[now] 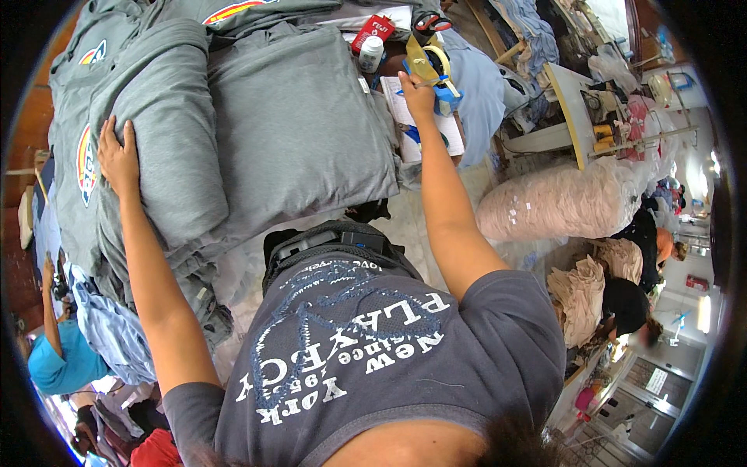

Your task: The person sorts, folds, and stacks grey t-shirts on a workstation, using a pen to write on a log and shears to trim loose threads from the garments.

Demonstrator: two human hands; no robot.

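Dark T-shirt [350, 350] foremost; left hand [119, 156] best flat, fingers apart, steadying grey garments [167, 132] (right grip [418, 95] closure: can't tell).

Notepad [451, 131]: was partly hidden by the right forearm [437, 171].
Far grey shirt [255, 19]: was cut off, left of and beyond the notepad.

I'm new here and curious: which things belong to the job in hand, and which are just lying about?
Seemingly in the job:
grey garments, left hand on them
notepad, right hand over it
tape dispenser beside that hand

Seemingly just lying about:
white bottle
red box
scissors
pinkish bundle in plastic
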